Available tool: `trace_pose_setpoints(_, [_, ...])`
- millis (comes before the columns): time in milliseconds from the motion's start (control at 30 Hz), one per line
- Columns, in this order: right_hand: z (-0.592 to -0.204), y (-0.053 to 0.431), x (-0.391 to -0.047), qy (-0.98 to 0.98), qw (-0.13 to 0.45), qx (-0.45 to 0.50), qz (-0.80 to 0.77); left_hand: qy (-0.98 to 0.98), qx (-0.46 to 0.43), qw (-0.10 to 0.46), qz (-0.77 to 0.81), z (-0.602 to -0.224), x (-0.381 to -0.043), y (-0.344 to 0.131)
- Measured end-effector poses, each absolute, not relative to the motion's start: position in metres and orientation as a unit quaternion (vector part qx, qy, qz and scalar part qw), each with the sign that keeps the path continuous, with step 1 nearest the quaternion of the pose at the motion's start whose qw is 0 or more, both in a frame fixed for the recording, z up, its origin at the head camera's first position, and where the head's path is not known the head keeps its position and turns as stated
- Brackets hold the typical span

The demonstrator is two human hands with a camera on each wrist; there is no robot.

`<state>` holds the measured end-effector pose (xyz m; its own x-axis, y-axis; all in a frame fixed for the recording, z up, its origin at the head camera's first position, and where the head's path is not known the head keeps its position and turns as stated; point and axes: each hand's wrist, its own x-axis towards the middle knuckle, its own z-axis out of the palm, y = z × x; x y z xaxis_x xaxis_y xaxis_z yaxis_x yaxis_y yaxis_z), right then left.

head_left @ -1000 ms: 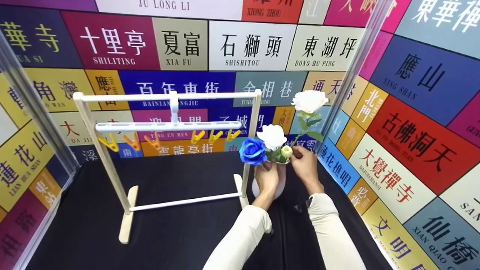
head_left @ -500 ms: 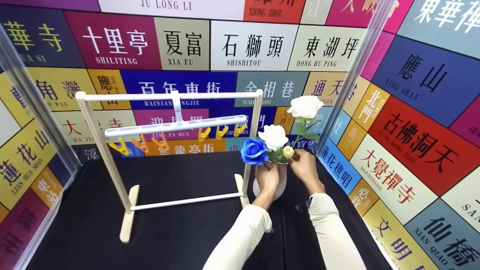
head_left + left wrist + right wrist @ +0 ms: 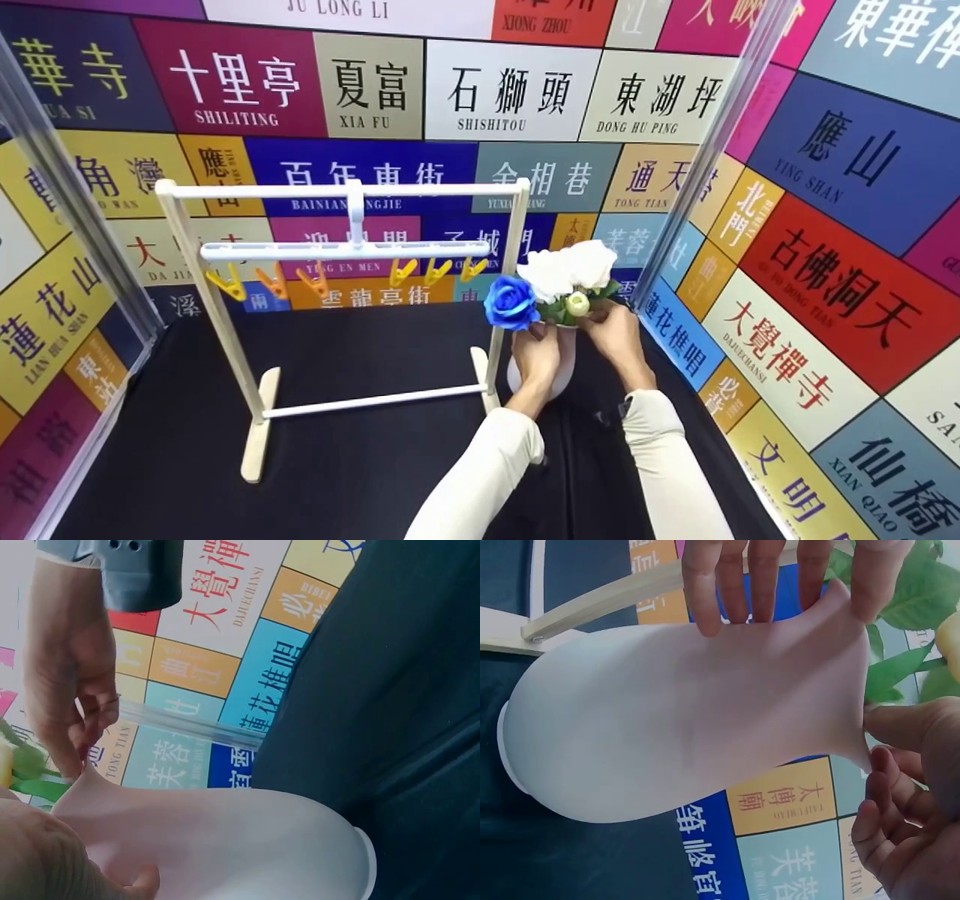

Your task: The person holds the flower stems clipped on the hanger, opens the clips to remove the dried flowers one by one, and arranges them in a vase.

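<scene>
A pale pinkish-white vase (image 3: pixel 564 367) stands upright on the black cloth, right of the wooden rack. My left hand (image 3: pixel 537 360) grips its neck, with the thumb on one side and the fingers on the other in the wrist views. At the vase's mouth, my right hand (image 3: pixel 616 337) pinches the stem of the right-hand white rose (image 3: pixel 594 262); the stem is mostly hidden. Beside that bloom, another white rose (image 3: pixel 545 274), a blue rose (image 3: pixel 511 302) and a pale green bud (image 3: pixel 577 303) rise from the vase. Green leaves (image 3: pixel 922 604) spread around the mouth.
The wooden rack (image 3: pixel 247 330) stands left of the vase, its right post close to the blue rose. From its top bar hangs a pale blue hanger (image 3: pixel 345 250) carrying several yellow and orange clips (image 3: pixel 313 281). Printed wall panels (image 3: pixel 832 277) enclose the back and sides.
The right-hand white rose has come down from high above the vase to sit beside the other white rose. My right hand stays near the mouth; my left keeps its grip. The hanger has swayed.
</scene>
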<state>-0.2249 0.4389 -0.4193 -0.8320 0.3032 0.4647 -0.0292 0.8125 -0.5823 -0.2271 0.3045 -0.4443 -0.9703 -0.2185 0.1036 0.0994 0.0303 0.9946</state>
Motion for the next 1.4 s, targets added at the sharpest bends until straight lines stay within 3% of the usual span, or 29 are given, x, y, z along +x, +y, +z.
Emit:
trace_pose_setpoints(467, [-0.43,0.442,-0.208,-0.888,0.301,-0.088,0.337,-0.719,0.034,0.096,-0.687,-0.442,-0.23,0.294])
trace_pose_setpoints(1033, [-0.426,0.434,-0.206,-0.886,0.308,-0.07,0.341,-0.727,0.017,0.122,-0.676,-0.462,-0.237,0.28])
trace_pose_setpoints(1400, [-0.432,0.433,-0.204,-0.885,0.316,-0.067,0.335,-0.727,-0.011,0.095,-0.68,-0.475,-0.231,0.269])
